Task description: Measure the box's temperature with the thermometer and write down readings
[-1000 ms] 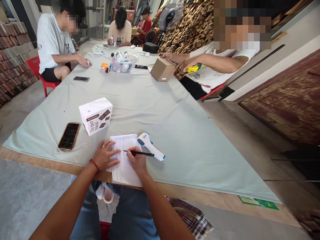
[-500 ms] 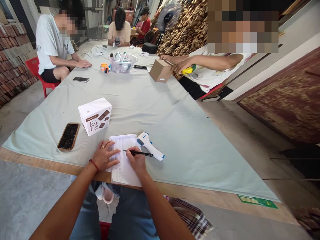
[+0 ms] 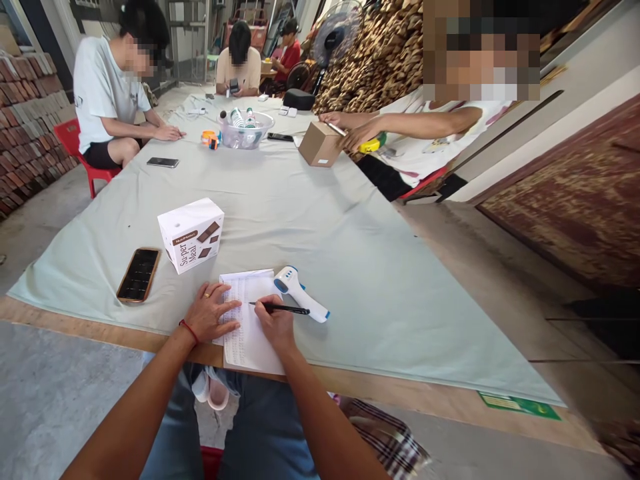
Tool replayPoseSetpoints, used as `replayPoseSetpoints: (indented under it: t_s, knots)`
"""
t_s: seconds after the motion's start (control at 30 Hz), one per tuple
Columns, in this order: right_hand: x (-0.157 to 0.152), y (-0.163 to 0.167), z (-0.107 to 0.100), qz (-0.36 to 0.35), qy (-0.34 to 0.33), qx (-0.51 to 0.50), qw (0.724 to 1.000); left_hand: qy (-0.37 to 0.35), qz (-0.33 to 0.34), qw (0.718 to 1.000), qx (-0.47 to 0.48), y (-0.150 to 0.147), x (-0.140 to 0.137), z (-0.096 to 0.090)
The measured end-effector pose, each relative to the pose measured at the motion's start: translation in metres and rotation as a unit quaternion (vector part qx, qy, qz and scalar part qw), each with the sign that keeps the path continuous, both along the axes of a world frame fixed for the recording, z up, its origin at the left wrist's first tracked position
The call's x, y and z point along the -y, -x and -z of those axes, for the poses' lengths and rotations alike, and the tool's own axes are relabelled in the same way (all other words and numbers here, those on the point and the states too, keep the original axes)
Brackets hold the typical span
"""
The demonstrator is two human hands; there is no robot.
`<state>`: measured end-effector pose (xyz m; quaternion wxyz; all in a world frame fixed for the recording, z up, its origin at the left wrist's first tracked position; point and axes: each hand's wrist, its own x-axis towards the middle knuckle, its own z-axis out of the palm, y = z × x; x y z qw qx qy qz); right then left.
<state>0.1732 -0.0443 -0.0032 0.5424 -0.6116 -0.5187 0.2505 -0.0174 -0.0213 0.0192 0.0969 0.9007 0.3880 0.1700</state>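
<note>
A pale green cloth (image 3: pixel 415 313) covers the long desk (image 3: pixel 85 330), leaving its wooden near edge bare. Grey floor (image 3: pixel 75 393) spreads around it. At left, stacked bricks (image 3: pixel 35 113) rise near a red chair (image 3: pixel 70 139). Toward the back stand a metal frame (image 3: pixel 193 23) and, further right, a fan (image 3: pixel 334 37) before a heap of wood (image 3: pixel 375 60). A pale wall (image 3: pixel 590 87) and a worn reddish-brown panel (image 3: pixel 575 167) line the right side. The light is soft.

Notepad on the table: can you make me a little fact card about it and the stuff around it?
Notepad: on the pale green cloth, writing down its left side
Left hand: spread over the notepad's left edge
Right hand: holding a black pen, tip toward the page
Beside the notepad: white-and-blue thermometer
Farther back: white "Super Meal" box
To the left: phone, screen up
</note>
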Motion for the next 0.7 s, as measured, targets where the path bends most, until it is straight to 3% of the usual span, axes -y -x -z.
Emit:
replayPoseSetpoints:
  t_s: [0.1,0.27,0.33,0.4,0.47,0.53,0.6,0.7]
  knots:
    - [0.001,-0.006,-0.002,0.015,-0.064,0.071,0.995,-0.003,0.0,1.0,0.011,0.001,-0.001,0.001]
    - [-0.005,-0.025,0.0,-0.086,-0.129,0.262,0.953,-0.047,-0.022,0.993,0.103,0.003,0.002,0.003]
    - [-0.01,-0.03,0.005,-0.102,-0.139,0.329,0.929,-0.093,-0.104,0.971,0.197,0.008,0.002,0.004]
    - [-0.015,-0.036,0.009,-0.102,-0.156,0.367,0.912,-0.154,-0.222,0.922,0.277,0.017,-0.004,0.007]
    - [-0.02,-0.044,0.011,-0.047,-0.163,0.377,0.911,-0.178,-0.311,0.878,0.316,0.029,-0.02,0.01]
    - [-0.025,-0.056,0.01,0.056,-0.107,0.39,0.913,-0.161,-0.353,0.854,0.347,0.043,-0.043,0.013]
    - [-0.029,-0.069,0.009,0.117,0.002,0.401,0.908,-0.126,-0.381,0.833,0.382,0.055,-0.069,0.013]
    - [-0.035,-0.083,0.006,0.086,0.122,0.375,0.915,-0.062,-0.367,0.828,0.42,0.066,-0.097,0.012]
